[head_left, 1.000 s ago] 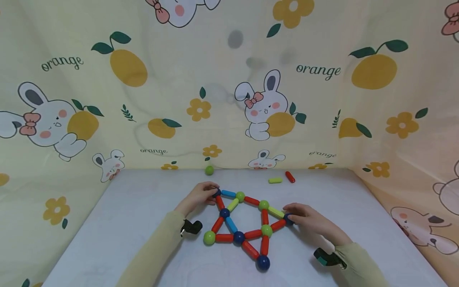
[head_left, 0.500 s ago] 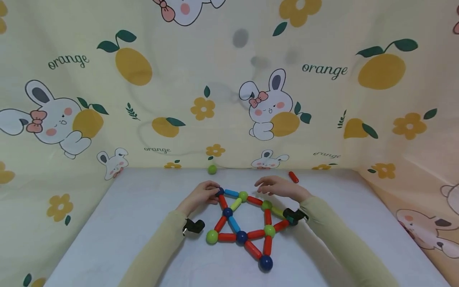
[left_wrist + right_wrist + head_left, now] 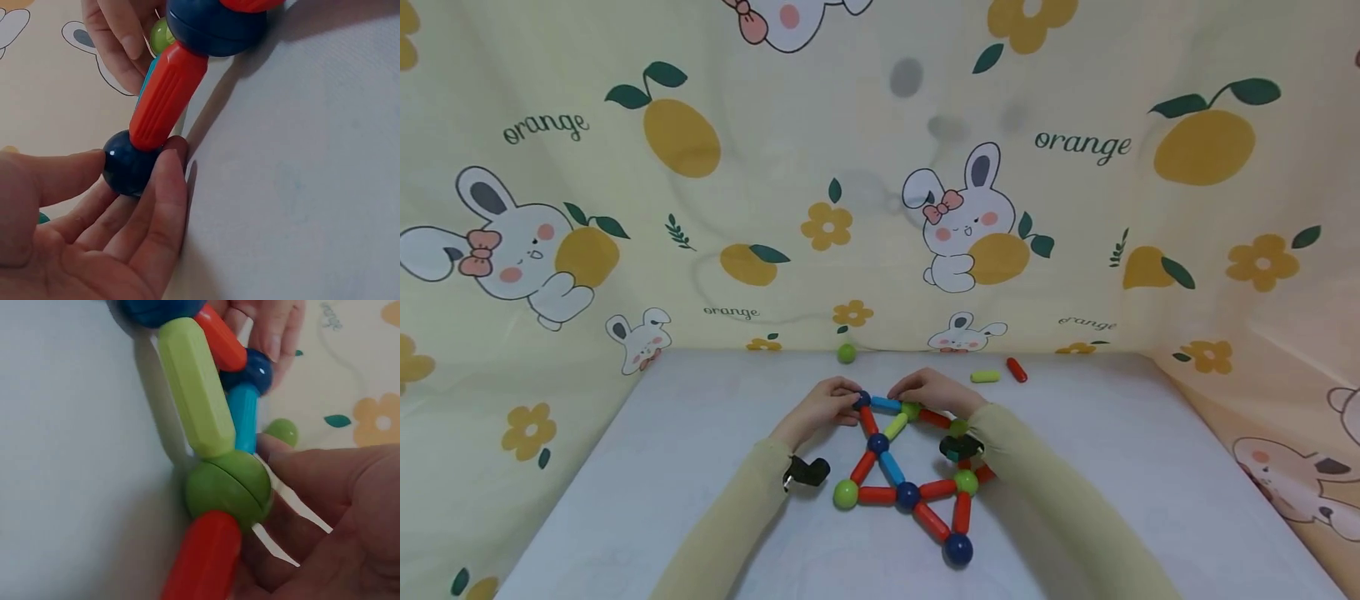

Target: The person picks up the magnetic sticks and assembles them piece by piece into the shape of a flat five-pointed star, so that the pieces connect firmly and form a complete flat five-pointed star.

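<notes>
A flat construction-toy frame of balls and rods [image 3: 907,497] lies on the table in front of me. At its far left corner, my left hand [image 3: 820,412] pinches a dark blue ball [image 3: 128,165] between thumb and fingers. A red rod [image 3: 165,94] and a light blue rod [image 3: 244,419] join at that ball. My right hand [image 3: 942,393] reaches over the frame's far side, its thumb and fingers around a green ball [image 3: 228,487]. A light green rod [image 3: 197,387] also meets this green ball. The right sleeve and wrist camera hide the frame's right corner in the head view.
Beyond the frame lie a loose green ball [image 3: 847,353], a light green rod [image 3: 985,377] and a red rod [image 3: 1017,370]. A printed curtain [image 3: 760,183] stands along the back and sides of the white table [image 3: 700,433].
My right hand has left the dark blue ball at the frame's right corner and moved left to the green ball at the far side. My left hand keeps its hold.
</notes>
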### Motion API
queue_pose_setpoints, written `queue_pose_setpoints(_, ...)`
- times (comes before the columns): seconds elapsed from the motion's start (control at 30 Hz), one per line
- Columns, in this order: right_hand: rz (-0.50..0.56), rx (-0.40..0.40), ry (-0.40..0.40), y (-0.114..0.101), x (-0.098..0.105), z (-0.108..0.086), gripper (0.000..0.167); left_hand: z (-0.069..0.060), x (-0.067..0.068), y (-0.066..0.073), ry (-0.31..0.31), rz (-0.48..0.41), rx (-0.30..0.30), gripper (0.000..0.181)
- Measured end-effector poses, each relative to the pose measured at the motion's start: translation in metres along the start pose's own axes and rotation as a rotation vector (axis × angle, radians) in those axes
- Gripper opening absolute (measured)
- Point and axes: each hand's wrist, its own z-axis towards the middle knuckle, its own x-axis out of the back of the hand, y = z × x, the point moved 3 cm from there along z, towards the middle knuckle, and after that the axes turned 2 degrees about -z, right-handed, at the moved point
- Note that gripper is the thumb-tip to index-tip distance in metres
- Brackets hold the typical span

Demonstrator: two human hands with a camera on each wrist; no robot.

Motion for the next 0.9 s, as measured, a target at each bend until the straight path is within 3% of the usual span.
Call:
queue_pose_setpoints(0.17,0.01,-0.031,0.027,-0.002,-0.005,0.002,0.023,-0.001,0.0,0.001,0.01,0.018,0.004,0.027)
queue_pose_setpoints(0.37,0.011,-0.039,0.027,0.002,-0.002,0.001,0.023,-0.002,0.0,0.001,0.084,0.119,-0.029,0.027)
queue_pose_setpoints(0.47,0.033,-0.033,0.007,0.006,0.001,-0.002,0.025,-0.006,0.002,0.0,0.084,0.107,-0.021,0.031)
queue_pose_setpoints(0.6,0.077,-0.019,-0.04,0.009,0.004,-0.006,0.029,-0.02,0.005,-0.003,0.039,0.022,0.014,0.044)
queue_pose_setpoints(0.7,0.092,-0.008,-0.052,0.011,0.007,-0.009,0.03,-0.039,0.006,-0.004,-0.033,-0.018,0.03,0.055)
queue_pose_setpoints(0.8,0.107,-0.011,-0.057,0.014,0.009,-0.011,0.031,-0.06,0.003,-0.006,-0.125,0.029,0.016,0.058)
queue_pose_setpoints(0.9,0.123,-0.012,-0.067,0.015,0.011,-0.013,0.032,-0.081,-0.006,-0.011,-0.193,0.142,-0.023,0.056)
